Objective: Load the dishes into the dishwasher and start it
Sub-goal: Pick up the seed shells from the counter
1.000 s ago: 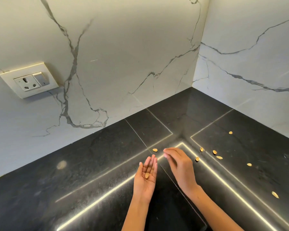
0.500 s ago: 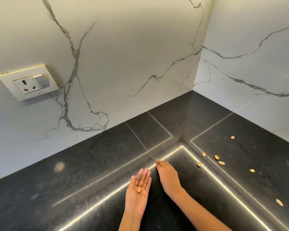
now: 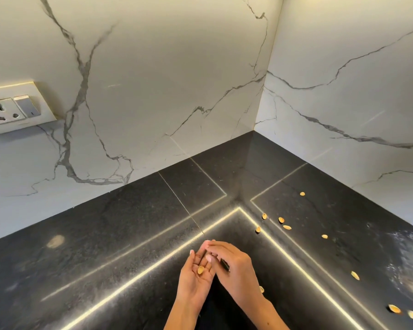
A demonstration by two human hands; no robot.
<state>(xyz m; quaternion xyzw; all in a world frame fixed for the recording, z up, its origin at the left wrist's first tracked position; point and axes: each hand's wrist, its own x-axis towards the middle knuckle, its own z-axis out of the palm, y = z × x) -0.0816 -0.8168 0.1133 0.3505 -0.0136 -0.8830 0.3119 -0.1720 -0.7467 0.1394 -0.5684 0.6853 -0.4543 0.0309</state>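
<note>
Cupped, palm up: left hand (image 3: pixel 196 277) cradling one shell (image 3: pixel 200 270). Right hand (image 3: pixel 234 265) fingertips pinched over it; contents hidden. More shells (image 3: pixel 281 220) scattered across black worktop (image 3: pixel 129 234). No readable writing anywhere, socket (image 3: pixel 12 110) included.

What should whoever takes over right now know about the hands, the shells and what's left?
Left hand: palm up, cupped, one pistachio shell lying in it.
Right hand: fingertips over the left palm; whether they pinch a shell cannot be told.
Loose shells lie scattered on the black countertop, mostly to the right, towards the corner.
Done: at least one shell gathered.
Left: the remaining shells. No dishes or dishwasher in view, so loading and starting cannot be judged.
</note>
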